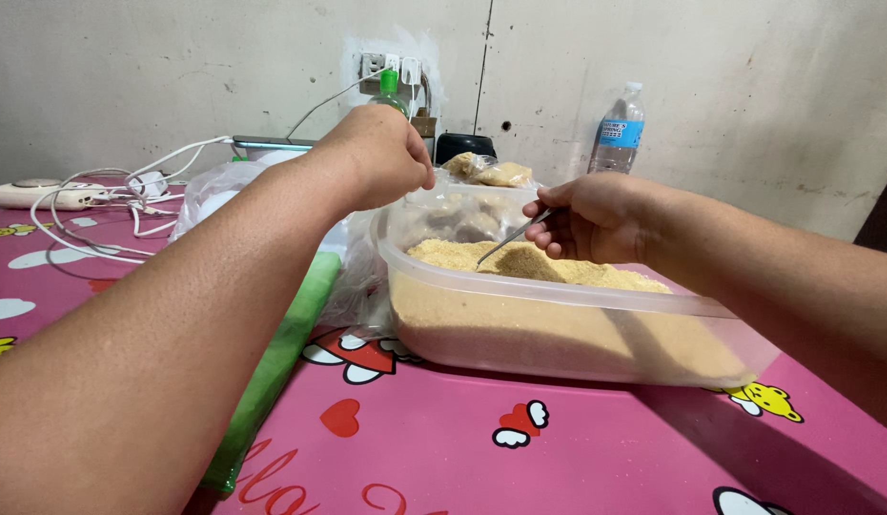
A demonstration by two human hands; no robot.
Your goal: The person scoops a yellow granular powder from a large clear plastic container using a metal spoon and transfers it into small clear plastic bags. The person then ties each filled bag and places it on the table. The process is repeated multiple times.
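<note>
Two bare hands work over a clear plastic tub [558, 329] that stands on a pink cartoon-print tablecloth [519, 448]. The tub sits at about three o'clock from the middle of the view and holds a deep bed of tan crumbs [548, 272], heaped higher toward its right end. The right hand [591, 217] hangs over the tub's far rim, fingers curled and pinching the top of a thin metal utensil [508, 240]; the utensil slants down toward eight o'clock and its tip meets the crumb surface. The left hand [377, 157] is raised above the tub's left corner, at roughly eleven o'clock from the tub's middle, closed into a loose fist with the fingertips drawn together and pointing down; whether anything is pinched between them I cannot tell.

Just beside the tub at nine o'clock lies crumpled clear plastic wrap [353, 277], and past it a flat green sheet [281, 358] runs toward seven o'clock under the left forearm. Behind the tub, at twelve o'clock, sits a small bag of crumbs [491, 173] with a dark round object [462, 145] beside it. A water bottle [619, 129] stands by the wall at one o'clock. White cables [110, 205] and a white power strip [43, 194] lie at ten o'clock, well apart from the tub.
</note>
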